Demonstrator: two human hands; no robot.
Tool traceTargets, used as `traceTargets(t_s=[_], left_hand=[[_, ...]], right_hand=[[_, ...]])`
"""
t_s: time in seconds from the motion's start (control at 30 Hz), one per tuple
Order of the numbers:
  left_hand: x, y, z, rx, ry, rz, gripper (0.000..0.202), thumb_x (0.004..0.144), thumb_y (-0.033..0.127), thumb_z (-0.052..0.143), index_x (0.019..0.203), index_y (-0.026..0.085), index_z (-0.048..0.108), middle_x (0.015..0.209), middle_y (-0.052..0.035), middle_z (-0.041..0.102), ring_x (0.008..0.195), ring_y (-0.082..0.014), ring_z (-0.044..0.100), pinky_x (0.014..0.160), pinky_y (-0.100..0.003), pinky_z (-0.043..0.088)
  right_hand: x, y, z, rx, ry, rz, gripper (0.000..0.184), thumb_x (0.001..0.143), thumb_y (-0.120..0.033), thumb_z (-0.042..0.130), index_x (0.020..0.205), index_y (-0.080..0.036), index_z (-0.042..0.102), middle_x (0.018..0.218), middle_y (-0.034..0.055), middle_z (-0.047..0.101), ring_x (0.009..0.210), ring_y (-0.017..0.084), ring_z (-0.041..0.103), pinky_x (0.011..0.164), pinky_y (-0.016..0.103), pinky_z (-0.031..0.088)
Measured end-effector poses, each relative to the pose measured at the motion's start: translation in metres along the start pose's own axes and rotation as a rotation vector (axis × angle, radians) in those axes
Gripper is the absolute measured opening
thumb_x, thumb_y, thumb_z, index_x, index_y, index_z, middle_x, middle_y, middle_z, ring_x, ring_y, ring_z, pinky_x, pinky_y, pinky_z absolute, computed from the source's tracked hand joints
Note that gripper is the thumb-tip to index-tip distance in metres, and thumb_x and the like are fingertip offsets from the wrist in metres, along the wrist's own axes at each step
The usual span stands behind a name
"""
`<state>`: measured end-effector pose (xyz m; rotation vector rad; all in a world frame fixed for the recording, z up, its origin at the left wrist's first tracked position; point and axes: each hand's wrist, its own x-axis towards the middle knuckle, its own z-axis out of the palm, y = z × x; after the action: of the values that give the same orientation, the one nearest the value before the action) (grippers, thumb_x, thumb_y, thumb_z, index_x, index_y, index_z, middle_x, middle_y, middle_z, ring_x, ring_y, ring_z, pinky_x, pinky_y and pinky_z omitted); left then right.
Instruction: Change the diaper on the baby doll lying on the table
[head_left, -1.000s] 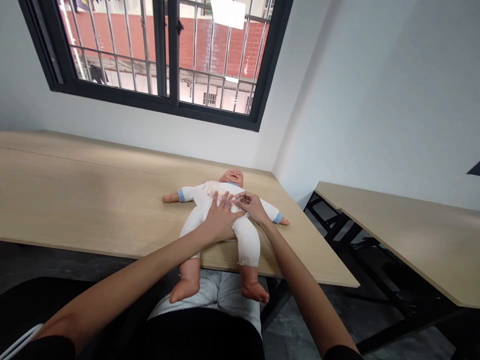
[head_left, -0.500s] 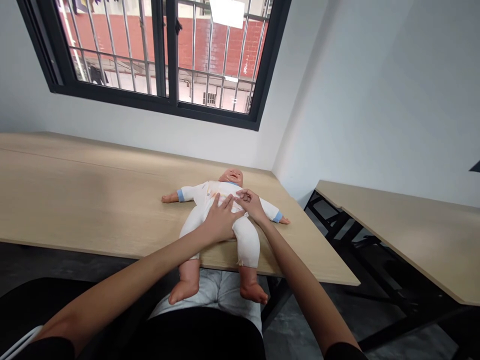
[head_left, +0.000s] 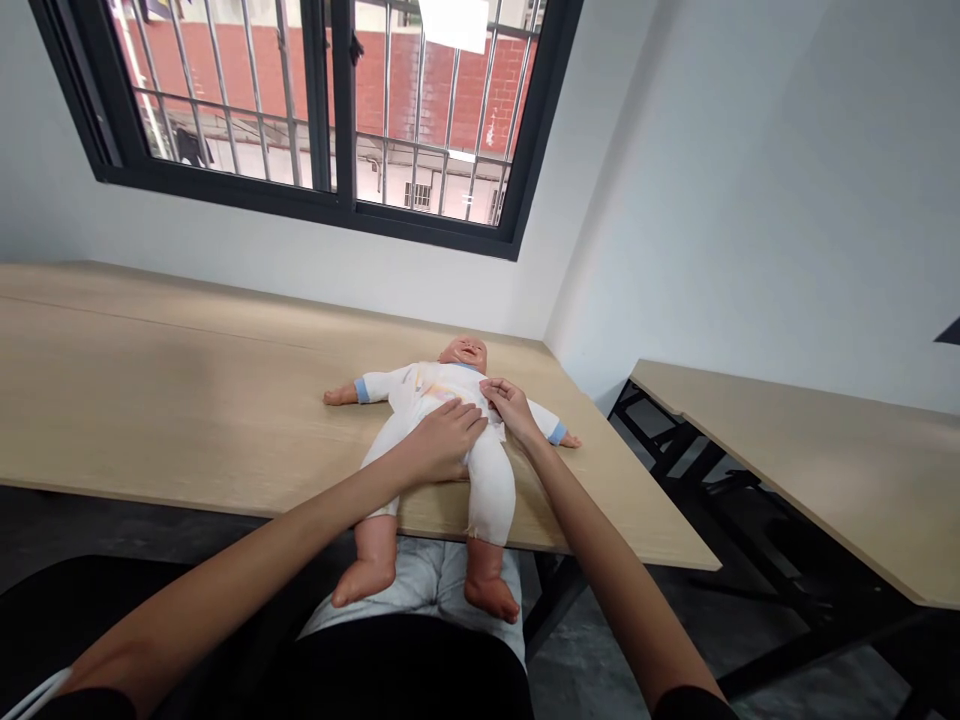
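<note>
Your left hand [head_left: 442,440] rests flat, fingers loose, on the belly of the doll [head_left: 491,478] at frame centre. Your right hand [head_left: 511,405] pinches its romper [head_left: 409,385] near the chest. Its legs overhang the table [head_left: 187,400] edge, so a tug could slide it off.

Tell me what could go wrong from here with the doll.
1. The doll lies with both legs hanging over the near edge of the table; a pull toward the person could slide it off.
2. The right hand pinches the suit at the chest; a hard tug might stretch or tear the cloth.
3. The left hand rests on the belly; if it lifts, nothing else pins the doll.
</note>
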<state>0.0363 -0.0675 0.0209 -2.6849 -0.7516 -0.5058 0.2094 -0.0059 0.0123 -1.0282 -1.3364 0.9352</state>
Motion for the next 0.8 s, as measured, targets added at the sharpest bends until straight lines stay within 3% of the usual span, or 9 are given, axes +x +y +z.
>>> traceTargets(t_s=[0.17, 0.33, 0.4, 0.53, 0.6, 0.7, 0.8], left_hand=[[0.004, 0.006, -0.004, -0.109, -0.027, -0.106, 0.05, 0.078, 0.039, 0.06, 0.119, 0.01, 0.056, 0.122, -0.0173, 0.06, 0.115, -0.0299, 0.053, 0.107, -0.04, 0.032], [-0.003, -0.008, -0.015, -0.239, -0.025, 0.024, 0.067, 0.076, 0.048, 0.065, 0.132, 0.015, 0.05, 0.133, -0.0123, 0.055, 0.125, -0.0294, 0.047, 0.113, -0.04, 0.024], [-0.01, -0.021, -0.021, -0.348, 0.017, 0.005, 0.061, 0.08, 0.051, 0.061, 0.131, 0.02, 0.052, 0.134, -0.0069, 0.056, 0.127, -0.028, 0.045, 0.114, -0.039, 0.023], [-0.025, -0.057, -0.022, -0.57, 0.195, -0.315, 0.04, 0.092, 0.046, 0.04, 0.11, 0.018, 0.063, 0.116, -0.0059, 0.065, 0.109, -0.0232, 0.057, 0.097, -0.033, 0.042], [-0.032, -0.079, -0.013, -0.507, 0.254, -0.508, 0.034, 0.09, 0.039, 0.04, 0.099, 0.016, 0.062, 0.104, -0.0081, 0.067, 0.099, -0.0237, 0.06, 0.09, -0.035, 0.045], [-0.041, -0.107, 0.006, -0.456, 0.098, -0.608, 0.027, 0.081, 0.03, 0.044, 0.093, 0.014, 0.061, 0.098, -0.0115, 0.067, 0.095, -0.0261, 0.061, 0.087, -0.037, 0.046], [-0.045, -0.121, 0.019, -0.637, -0.077, -0.511, 0.029, 0.075, 0.032, 0.048, 0.094, 0.015, 0.062, 0.103, -0.0108, 0.067, 0.098, -0.0254, 0.061, 0.088, -0.034, 0.046]], right_hand=[[-0.002, -0.003, -0.001, -0.04, -0.043, -0.002, 0.036, 0.058, -0.048, 0.071, 0.076, -0.018, 0.061, 0.063, -0.0017, 0.056, 0.058, 0.01, 0.044, 0.058, 0.026, 0.038], [-0.003, -0.006, -0.002, -0.044, -0.029, 0.028, 0.035, 0.057, -0.045, 0.071, 0.075, -0.017, 0.06, 0.067, -0.0016, 0.057, 0.059, 0.01, 0.045, 0.059, 0.025, 0.037], [-0.002, -0.006, -0.002, -0.032, -0.011, 0.045, 0.035, 0.058, -0.047, 0.07, 0.073, -0.017, 0.059, 0.062, -0.0031, 0.054, 0.056, 0.009, 0.043, 0.057, 0.025, 0.035], [-0.001, -0.004, -0.001, -0.016, 0.013, 0.036, 0.034, 0.06, -0.048, 0.068, 0.073, -0.017, 0.06, 0.06, -0.0036, 0.051, 0.055, 0.01, 0.041, 0.055, 0.025, 0.033], [-0.001, -0.002, -0.001, -0.013, 0.023, 0.03, 0.033, 0.061, -0.047, 0.067, 0.074, -0.018, 0.06, 0.063, -0.0025, 0.053, 0.057, 0.01, 0.042, 0.056, 0.025, 0.034], [-0.001, 0.0, -0.001, 0.002, 0.022, 0.029, 0.031, 0.062, -0.046, 0.066, 0.073, -0.018, 0.06, 0.064, -0.0021, 0.054, 0.059, 0.01, 0.043, 0.057, 0.025, 0.034], [0.0, 0.001, -0.001, -0.013, 0.014, 0.031, 0.031, 0.062, -0.047, 0.066, 0.07, -0.019, 0.058, 0.062, -0.0029, 0.052, 0.058, 0.01, 0.042, 0.057, 0.025, 0.033]])
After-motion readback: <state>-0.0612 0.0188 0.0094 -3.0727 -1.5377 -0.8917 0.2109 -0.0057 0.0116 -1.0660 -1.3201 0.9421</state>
